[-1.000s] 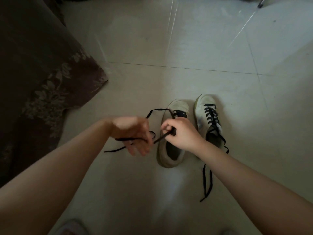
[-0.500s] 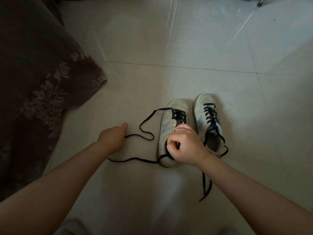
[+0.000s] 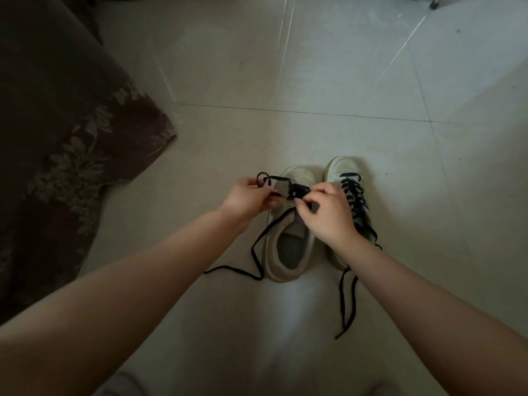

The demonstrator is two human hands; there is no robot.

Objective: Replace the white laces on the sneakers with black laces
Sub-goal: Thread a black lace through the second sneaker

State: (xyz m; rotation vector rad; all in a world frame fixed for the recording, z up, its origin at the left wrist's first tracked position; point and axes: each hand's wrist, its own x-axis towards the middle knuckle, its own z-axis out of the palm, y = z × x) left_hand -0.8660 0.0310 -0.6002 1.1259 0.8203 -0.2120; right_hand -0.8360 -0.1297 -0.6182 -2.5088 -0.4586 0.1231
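Two off-white sneakers stand side by side on the tile floor. The right sneaker (image 3: 341,172) is fully laced in black, its loose ends (image 3: 344,304) trailing toward me. The left sneaker (image 3: 285,252) has a black lace (image 3: 257,247) only through its front eyelets. My left hand (image 3: 245,200) pinches a looped part of that lace just left of the shoe's toe. My right hand (image 3: 328,214) is over the shoe's tongue, fingers closed on the lace at the eyelets. Another stretch of the lace runs down the shoe's left side onto the floor.
A dark floral-patterned cloth (image 3: 57,138) covers the left side, its corner reaching toward the shoes. Pale floor tiles (image 3: 314,67) stretch beyond the sneakers. A metal leg tip (image 3: 434,4) shows at the top right.
My left hand rose from the floor to the shoe's toe, gathering the lace into a loop. My right hand shifted forward from the shoe's opening to the front eyelets.
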